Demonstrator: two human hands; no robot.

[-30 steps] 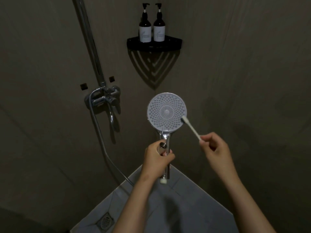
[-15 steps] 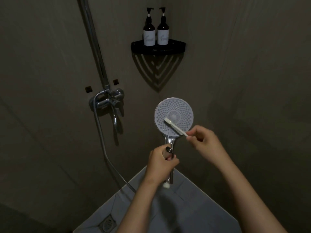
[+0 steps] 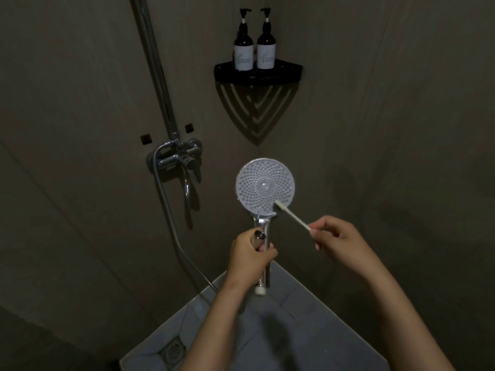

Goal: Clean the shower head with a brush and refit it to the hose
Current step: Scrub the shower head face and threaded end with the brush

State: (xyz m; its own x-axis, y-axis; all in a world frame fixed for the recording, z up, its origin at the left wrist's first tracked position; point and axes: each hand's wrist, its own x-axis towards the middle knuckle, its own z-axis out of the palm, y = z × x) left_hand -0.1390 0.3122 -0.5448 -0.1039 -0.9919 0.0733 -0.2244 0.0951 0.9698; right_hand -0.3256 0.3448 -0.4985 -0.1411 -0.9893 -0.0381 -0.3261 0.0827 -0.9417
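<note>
1. The shower head (image 3: 265, 187) is held upright before the corner of the stall, its round nozzle face turned to the camera. The chrome handle is gripped by the left hand (image 3: 251, 257), fingers curled round it.
2. The brush (image 3: 293, 216) is pinched at its end between thumb and fingertips of the right hand (image 3: 340, 236) — its bristle tip is set against the face's lower right edge.
3. Half a second earlier the bristles were laid across the middle of the face; they are now drawn down and rightward, the right hand pulled back with them.
4. The handle's white end is seen free below the left hand, apart from the hose (image 3: 171, 215), which is hung from the mixer tap (image 3: 174, 159).
5. Two pump bottles (image 3: 243, 49) are stood on the black corner shelf (image 3: 284, 74) above.
</note>
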